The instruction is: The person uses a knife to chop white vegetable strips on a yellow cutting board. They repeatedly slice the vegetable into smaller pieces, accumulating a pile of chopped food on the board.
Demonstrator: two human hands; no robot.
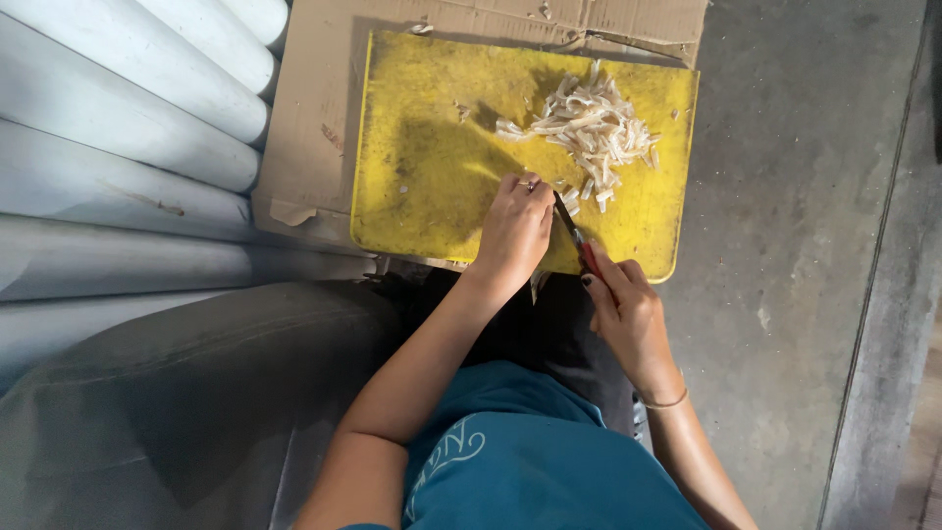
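Observation:
A yellow cutting board [432,147] lies on flattened cardboard [314,108] on the floor. A heap of pale cut strips [594,128] sits at its upper right. My left hand [515,231] presses down on the board with fingers curled over a small pale piece, mostly hidden beneath them. My right hand [628,314] grips a knife [572,231] with a red handle; its dark blade points up-left and meets the board right beside my left fingertips.
White pipes [118,128] lie side by side along the left. A grey sack or cloth [196,393] fills the lower left. Bare concrete floor [805,245] extends to the right, with a raised edge at far right.

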